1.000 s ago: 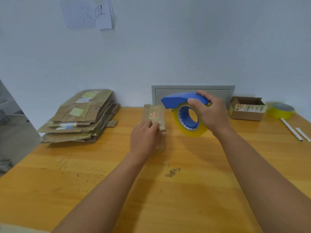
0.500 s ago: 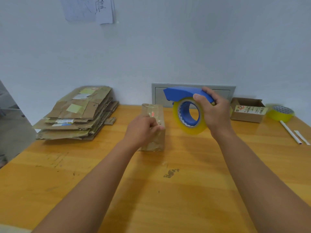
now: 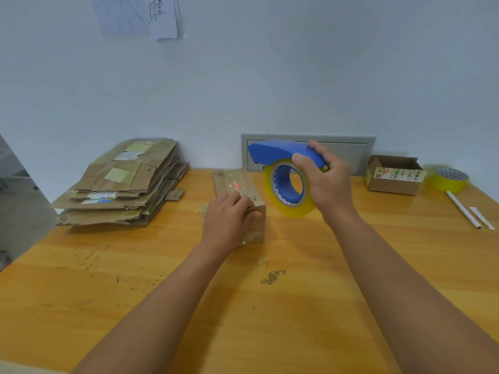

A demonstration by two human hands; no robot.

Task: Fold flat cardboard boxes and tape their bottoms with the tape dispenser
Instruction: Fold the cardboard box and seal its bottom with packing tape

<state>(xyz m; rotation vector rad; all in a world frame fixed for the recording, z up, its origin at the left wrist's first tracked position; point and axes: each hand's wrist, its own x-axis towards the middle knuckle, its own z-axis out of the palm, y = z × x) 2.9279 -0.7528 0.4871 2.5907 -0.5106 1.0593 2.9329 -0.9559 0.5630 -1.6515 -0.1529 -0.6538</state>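
Tape dispenser (image 3: 286, 168) raised slightly in right hand (image 3: 328, 182) grip, left hand (image 3: 229, 220) holding box (image 3: 237, 190)

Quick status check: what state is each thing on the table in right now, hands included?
Small brown cardboard box: folded up, taped, standing on the table.
Left hand: resting on that box, fingers curled over its edge.
Blue tape dispenser with yellow roll: held above the table.
Right hand: gripping the dispenser.
Stack of flattened cardboard boxes: flat, unfolded.
Small labelled carton: flaps open.
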